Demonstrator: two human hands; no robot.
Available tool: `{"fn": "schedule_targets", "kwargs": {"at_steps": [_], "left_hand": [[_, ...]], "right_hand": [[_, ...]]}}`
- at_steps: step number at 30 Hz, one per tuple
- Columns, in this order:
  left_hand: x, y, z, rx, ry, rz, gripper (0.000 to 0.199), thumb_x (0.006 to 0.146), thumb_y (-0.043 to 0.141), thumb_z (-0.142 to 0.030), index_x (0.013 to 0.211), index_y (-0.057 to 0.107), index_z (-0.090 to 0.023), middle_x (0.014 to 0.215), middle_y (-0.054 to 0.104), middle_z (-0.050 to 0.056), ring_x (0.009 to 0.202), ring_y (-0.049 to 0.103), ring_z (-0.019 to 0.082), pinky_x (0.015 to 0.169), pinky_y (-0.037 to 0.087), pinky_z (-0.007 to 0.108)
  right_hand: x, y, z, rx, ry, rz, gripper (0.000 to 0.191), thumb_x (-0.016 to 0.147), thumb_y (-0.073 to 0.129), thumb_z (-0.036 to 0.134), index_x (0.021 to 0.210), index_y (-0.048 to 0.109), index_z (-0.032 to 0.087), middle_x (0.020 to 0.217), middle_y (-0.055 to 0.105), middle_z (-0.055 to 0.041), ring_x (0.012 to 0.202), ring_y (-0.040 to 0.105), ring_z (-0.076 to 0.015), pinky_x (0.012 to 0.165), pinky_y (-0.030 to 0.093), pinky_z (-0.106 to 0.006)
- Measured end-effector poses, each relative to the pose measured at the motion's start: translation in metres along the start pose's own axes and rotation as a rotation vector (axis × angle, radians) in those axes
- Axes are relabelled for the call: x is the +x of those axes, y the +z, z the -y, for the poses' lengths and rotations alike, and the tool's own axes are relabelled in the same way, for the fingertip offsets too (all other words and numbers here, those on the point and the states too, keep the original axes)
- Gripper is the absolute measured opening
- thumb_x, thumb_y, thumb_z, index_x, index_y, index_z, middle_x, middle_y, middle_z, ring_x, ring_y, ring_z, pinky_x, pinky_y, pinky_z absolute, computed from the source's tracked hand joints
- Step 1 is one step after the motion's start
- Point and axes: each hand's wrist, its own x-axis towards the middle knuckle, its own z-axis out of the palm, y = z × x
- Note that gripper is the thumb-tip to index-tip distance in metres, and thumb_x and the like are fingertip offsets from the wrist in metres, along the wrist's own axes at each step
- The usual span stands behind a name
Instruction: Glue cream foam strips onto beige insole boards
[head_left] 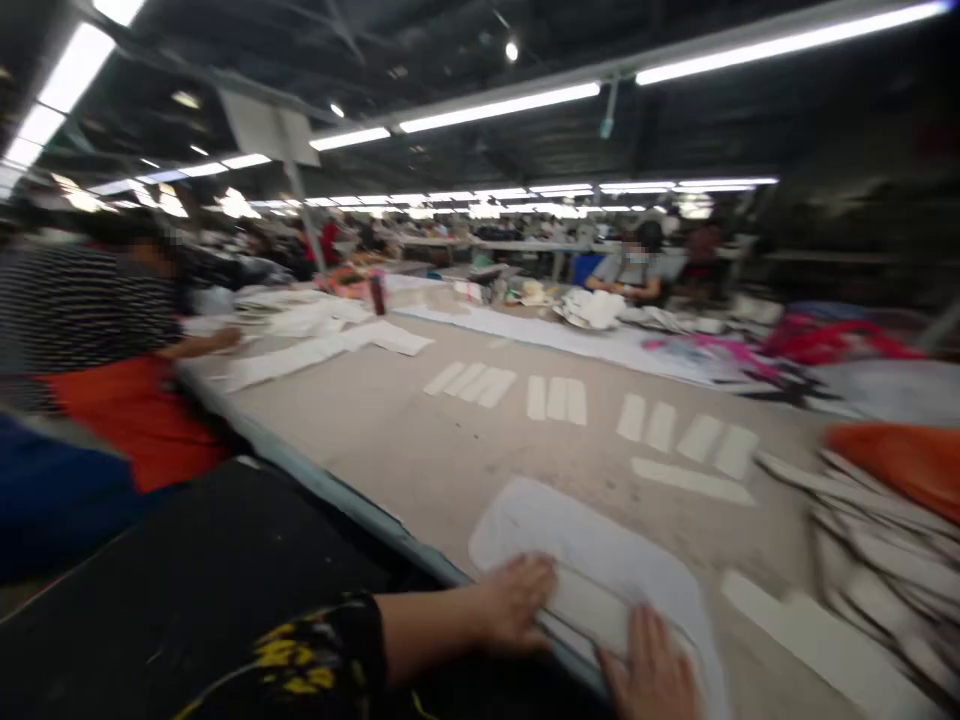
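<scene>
At the table's near edge, a white rounded sheet (525,515) lies flat, with a cream fabric strip (589,605) on top of it. My left hand (517,600) rests on the strip's left end, its fingers blurred and pointing right. Toward the strip's right end, my right hand (654,665) lies palm down with its fingers spread, partly cut off by the bottom of the picture. Beyond the sheet, several pale rectangular pieces (556,399) lie in a row, and a longer strip (691,481) lies near them.
The beige table (360,420) stretches away. Layered pale pieces (877,570) and an orange cloth (900,462) are at right; a white piece (840,640) lies nearer. White fabric (322,345) is at far left beside a person in stripes (90,300). Another person (634,272) sits across.
</scene>
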Motion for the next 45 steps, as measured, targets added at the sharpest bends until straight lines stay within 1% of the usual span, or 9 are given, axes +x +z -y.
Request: {"fn": "schedule_targets", "kwargs": {"at_steps": [3,10,16,19,29,32,36,39,45], "left_hand": [[0.002,0.012,0.012,0.017,0.034,0.074,0.081,0.085,0.039,-0.061,0.146,0.016,-0.013,0.151,0.022,0.018,0.139,0.021,0.031,0.112,0.021,0.049],[0.003,0.034,0.045,0.248,0.130,-0.080,0.076,0.087,0.034,-0.060,0.146,0.016,-0.015,0.150,0.026,0.015,0.139,0.023,0.028,0.112,0.017,0.046],[0.007,0.056,0.055,0.321,0.207,-0.214,0.075,0.083,0.041,-0.060,0.142,0.031,-0.014,0.148,0.032,0.014,0.137,0.028,0.029,0.111,0.019,0.048],[0.011,0.061,0.063,0.304,0.248,-0.240,0.078,0.081,0.042,-0.063,0.140,0.034,-0.012,0.147,0.034,0.015,0.136,0.029,0.031,0.109,0.021,0.050],[0.013,0.038,0.048,0.186,0.111,-0.089,0.073,0.082,0.040,-0.062,0.137,0.041,-0.015,0.145,0.036,0.013,0.135,0.031,0.030,0.109,0.027,0.050],[0.011,0.027,0.048,-0.007,0.057,-0.078,0.072,0.084,0.037,-0.059,0.138,0.038,-0.012,0.146,0.036,0.014,0.135,0.032,0.028,0.111,0.026,0.047],[0.014,0.006,0.059,-0.453,-0.342,-0.177,0.063,0.088,0.030,-0.053,0.133,0.042,-0.012,0.129,0.057,0.011,0.120,0.052,0.022,0.102,0.040,0.037],[0.025,-0.009,0.064,-0.604,-0.547,-0.124,0.058,0.081,0.042,-0.054,0.123,0.051,-0.015,0.115,0.066,0.007,0.102,0.062,0.021,0.093,0.046,0.034],[0.049,-0.011,0.056,-0.265,-0.356,0.010,0.060,0.075,0.048,-0.050,0.120,0.052,-0.010,0.117,0.059,0.014,0.100,0.060,0.025,0.093,0.045,0.037]], "right_hand": [[-0.014,-0.003,-0.022,-0.147,0.096,0.244,0.077,0.087,0.033,0.062,0.142,0.034,0.008,0.148,0.029,-0.0168,0.138,0.023,-0.0324,0.110,0.021,-0.053],[0.003,-0.018,-0.011,-0.109,0.169,0.397,0.078,0.090,0.032,0.058,0.146,0.020,0.007,0.153,0.008,-0.0130,0.142,0.003,-0.0289,0.112,0.001,-0.054],[0.003,-0.021,0.041,0.070,-0.117,0.317,0.073,0.092,0.030,0.056,0.147,0.016,0.009,0.154,0.010,-0.0106,0.142,0.003,-0.0223,0.114,0.007,-0.048],[0.004,-0.017,0.037,0.090,-0.135,0.332,0.071,0.093,0.027,0.055,0.146,0.018,0.009,0.153,0.015,-0.0102,0.142,0.006,-0.0194,0.115,0.007,-0.044],[0.001,-0.033,-0.055,-0.025,0.381,0.335,0.074,0.091,0.036,0.053,0.144,0.024,0.002,0.153,0.014,-0.0155,0.141,0.012,-0.0262,0.114,0.012,-0.041],[0.003,-0.032,-0.060,-0.049,0.509,0.251,0.068,0.091,0.038,0.042,0.141,0.029,-0.003,0.147,0.029,-0.0211,0.137,0.025,-0.0273,0.111,0.021,-0.037],[0.004,-0.037,-0.058,-0.029,0.515,0.170,0.061,0.087,0.046,0.031,0.138,0.036,0.000,0.129,0.052,-0.0185,0.120,0.046,-0.0260,0.103,0.031,-0.033],[0.007,-0.042,-0.053,0.002,0.544,0.163,0.058,0.082,0.053,0.029,0.133,0.043,0.003,0.117,0.059,-0.0158,0.110,0.051,-0.0256,0.098,0.035,-0.032],[0.019,-0.044,-0.042,0.190,0.721,0.248,0.036,0.075,0.061,0.030,0.108,0.061,0.015,0.086,0.065,-0.0056,0.085,0.059,-0.0199,0.076,0.041,-0.028]]}}
